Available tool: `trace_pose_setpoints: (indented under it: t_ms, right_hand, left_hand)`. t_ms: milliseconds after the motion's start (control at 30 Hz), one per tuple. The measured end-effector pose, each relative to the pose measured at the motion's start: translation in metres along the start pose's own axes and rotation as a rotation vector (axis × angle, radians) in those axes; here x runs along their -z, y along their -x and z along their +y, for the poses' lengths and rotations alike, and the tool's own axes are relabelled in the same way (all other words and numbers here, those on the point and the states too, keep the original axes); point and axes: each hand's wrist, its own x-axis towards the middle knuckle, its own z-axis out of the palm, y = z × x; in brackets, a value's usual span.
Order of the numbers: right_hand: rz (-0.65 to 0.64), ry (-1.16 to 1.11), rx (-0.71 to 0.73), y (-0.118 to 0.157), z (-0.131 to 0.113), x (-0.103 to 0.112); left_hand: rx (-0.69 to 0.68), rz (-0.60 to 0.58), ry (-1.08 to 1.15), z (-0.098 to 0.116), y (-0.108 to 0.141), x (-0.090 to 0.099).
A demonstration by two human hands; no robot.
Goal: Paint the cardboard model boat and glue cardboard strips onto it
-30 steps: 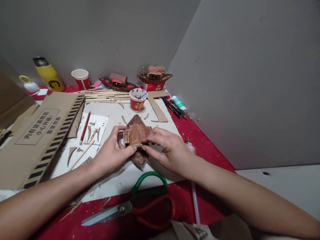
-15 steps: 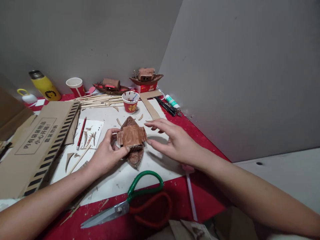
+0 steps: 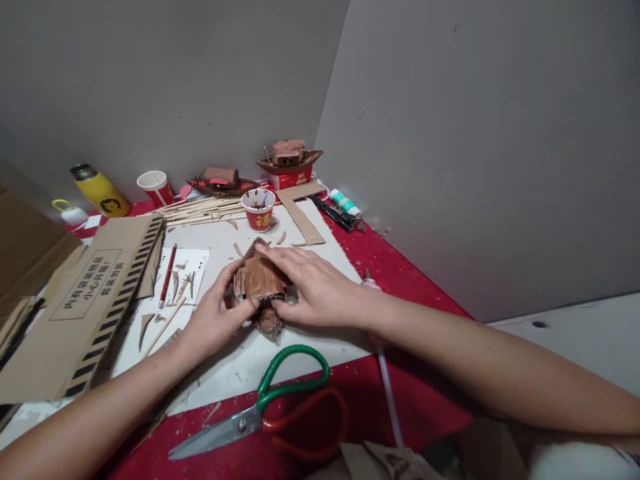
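Observation:
A small brown model boat (image 3: 263, 279) with a curved roof rests on the white sheet, its pointed ends toward and away from me. My left hand (image 3: 219, 310) grips its left side, thumb at the near edge of the roof. From the right, my right hand (image 3: 313, 283) closes over the boat, fingers along the far end and thumb at the near roof edge. The right side of the boat is hidden under that hand. Nearer to me lie scissors (image 3: 245, 421) with one green and one red handle, blades pointing left.
Flattened cardboard (image 3: 95, 300) covers the left side. A paper cup (image 3: 259, 212) with a tool inside stands beyond the boat, near wooden sticks (image 3: 200, 212). Two more model boats, one on a red box (image 3: 290, 179), are at the back. A pencil (image 3: 167, 275) and cardboard scraps lie left.
My right hand has moved left from beside the boat and closed onto it. My left hand keeps its hold. The whole view has shifted slightly.

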Motion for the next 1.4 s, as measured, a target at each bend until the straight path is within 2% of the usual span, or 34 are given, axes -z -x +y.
trace_pose_setpoints:
  t_ms: [367,633,967,1400]
  right_hand:
    - [0.010,-0.039,-0.003,-0.001,0.002,-0.004]
    - [0.018,-0.122,-0.072,-0.001,-0.004,-0.003]
    - [0.022,-0.186,-0.151,0.000,-0.004,-0.009]
    - [0.018,-0.204,-0.191,-0.002,-0.009,-0.010]
  left_hand:
    - [0.031,-0.037,0.033,0.006,0.001,0.001]
    - [0.017,-0.035,0.057,0.007,0.000,0.001]
    - [-0.004,-0.086,0.122,0.004,-0.002,0.003]
    - [-0.017,-0.039,0.126,0.008,-0.004,-0.002]
